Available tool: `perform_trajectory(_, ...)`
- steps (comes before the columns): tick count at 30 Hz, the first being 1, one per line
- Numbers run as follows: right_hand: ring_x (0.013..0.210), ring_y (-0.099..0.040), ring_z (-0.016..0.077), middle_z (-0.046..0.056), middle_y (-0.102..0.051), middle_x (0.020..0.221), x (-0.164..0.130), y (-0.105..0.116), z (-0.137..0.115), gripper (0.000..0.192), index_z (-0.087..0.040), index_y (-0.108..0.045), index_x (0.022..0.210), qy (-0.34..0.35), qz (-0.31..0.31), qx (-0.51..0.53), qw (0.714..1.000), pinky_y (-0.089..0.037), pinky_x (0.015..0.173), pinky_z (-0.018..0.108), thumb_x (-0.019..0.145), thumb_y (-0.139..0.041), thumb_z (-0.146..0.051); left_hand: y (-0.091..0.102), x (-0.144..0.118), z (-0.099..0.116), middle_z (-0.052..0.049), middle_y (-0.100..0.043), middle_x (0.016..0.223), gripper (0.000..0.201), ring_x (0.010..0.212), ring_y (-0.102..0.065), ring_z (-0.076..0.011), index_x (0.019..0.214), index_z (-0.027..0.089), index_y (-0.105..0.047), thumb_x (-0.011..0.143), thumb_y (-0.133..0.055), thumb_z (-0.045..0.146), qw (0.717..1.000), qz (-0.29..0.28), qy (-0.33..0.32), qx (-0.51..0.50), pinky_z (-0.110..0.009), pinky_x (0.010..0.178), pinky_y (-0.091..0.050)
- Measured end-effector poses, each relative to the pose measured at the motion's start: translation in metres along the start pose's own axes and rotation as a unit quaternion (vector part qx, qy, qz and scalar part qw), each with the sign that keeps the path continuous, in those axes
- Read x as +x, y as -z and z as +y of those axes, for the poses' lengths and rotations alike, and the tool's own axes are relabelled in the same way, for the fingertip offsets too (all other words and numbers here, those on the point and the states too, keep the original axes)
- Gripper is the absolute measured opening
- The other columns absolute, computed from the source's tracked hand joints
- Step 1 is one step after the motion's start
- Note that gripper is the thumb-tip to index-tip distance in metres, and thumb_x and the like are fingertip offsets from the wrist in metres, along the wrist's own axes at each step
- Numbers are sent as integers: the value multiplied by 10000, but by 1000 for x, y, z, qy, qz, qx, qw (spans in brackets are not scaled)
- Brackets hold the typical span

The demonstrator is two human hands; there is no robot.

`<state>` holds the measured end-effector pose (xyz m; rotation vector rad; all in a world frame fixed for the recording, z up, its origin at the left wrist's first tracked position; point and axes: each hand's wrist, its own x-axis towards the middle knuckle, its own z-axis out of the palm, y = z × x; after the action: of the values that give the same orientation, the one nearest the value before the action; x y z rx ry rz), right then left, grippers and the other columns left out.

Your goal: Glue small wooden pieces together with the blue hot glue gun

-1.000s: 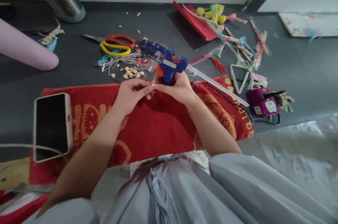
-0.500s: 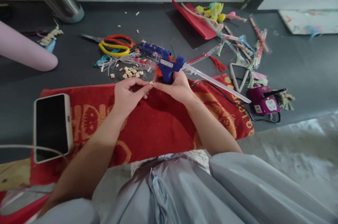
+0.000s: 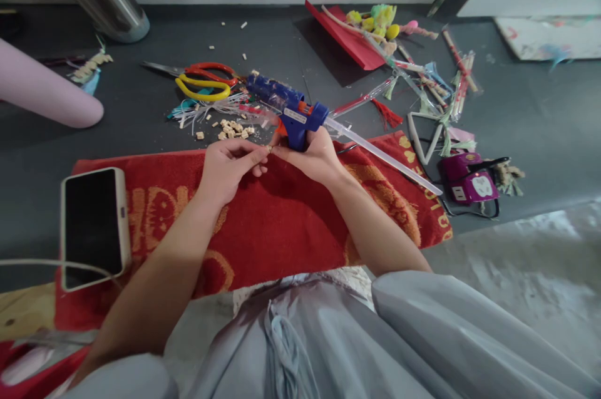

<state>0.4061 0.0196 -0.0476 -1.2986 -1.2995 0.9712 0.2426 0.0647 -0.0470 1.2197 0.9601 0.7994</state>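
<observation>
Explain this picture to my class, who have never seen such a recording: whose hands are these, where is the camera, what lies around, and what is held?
There is no machine here: a person wears a camera on the head, looking down at their own two bare hands. The right hand holds a blue glue gun with a clear glue stick poking out behind. The left hand pinches a tiny pale piece against the right fingertips. Both work over a red cloth on a dark surface. Around lie a phone, scissors, a pile of small pale bits and a purple power strip.

Both forearms reach forward, left hand (image 3: 228, 167) and right hand (image 3: 313, 158) fingertips meeting
</observation>
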Motion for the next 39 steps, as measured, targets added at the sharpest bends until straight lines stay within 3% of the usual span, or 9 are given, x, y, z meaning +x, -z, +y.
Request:
perform_trajectory(9, 742, -619, 162, 21, -646, 822, -3, 0, 2, 186, -213, -585, 837, 28, -18, -8, 999, -565, 817, 384, 808, -663, -380, -1, -1, 7, -4, -671, 577, 370, 384, -502, -43, 688, 104, -697, 470, -898, 325, 991, -47, 93, -81, -227, 507, -549)
perform_trajectory(19, 686, -557, 139, 23, -616, 852, -4, -1, 5, 305, -217, -596, 857, 23, -29, -16, 999, -548, 724, 343, 727, -761, -438, 0, 1, 9, 19, -640, 546, 384, 373, -469, -23, 673, 114, -699, 439, -911, 332, 985, -65, 120, -103, -213, 511, -559)
perform_trajectory(25, 677, -560, 160, 16, -608, 817, -4, 0, 11, 267, -242, -603, 923, 36, -31, -33, 998, -562, 726, 379, 742, -755, -366, 3, 1, 6, -4, -675, 619, 380, 388, -469, -21, 699, 115, -692, 476, -894, 348, 987, -76, 117, -78, -227, 518, -561)
perform_trajectory(32, 660, -555, 156, 21, -608, 790, -5, 1, 7, 153, -234, -603, 847, 47, -29, -60, 997, -550, 684, 360, 792, -689, -348, 5, 2, 6, -1, -666, 623, 308, 394, -457, -20, 690, 115, -682, 561, -837, 349, 986, -91, 111, -79, -225, 517, -556)
perform_trajectory(36, 678, -568, 153, 17, -619, 781, -5, 0, 3, 223, -228, -600, 845, 39, -30, -64, 997, -562, 710, 343, 780, -705, -415, 4, 2, 7, 5, -662, 619, 281, 394, -451, -18, 688, 119, -671, 558, -824, 317, 987, -83, 120, -70, -220, 517, -552)
perform_trajectory(39, 741, -600, 153, 28, -639, 848, -5, 1, -2, 326, -218, -607, 888, 40, 2, -40, 998, -564, 768, 331, 797, -673, -524, 4, 3, 8, 12, -660, 618, 246, 396, -450, -11, 706, 122, -674, 582, -813, 282, 985, -61, 127, -99, -199, 518, -545)
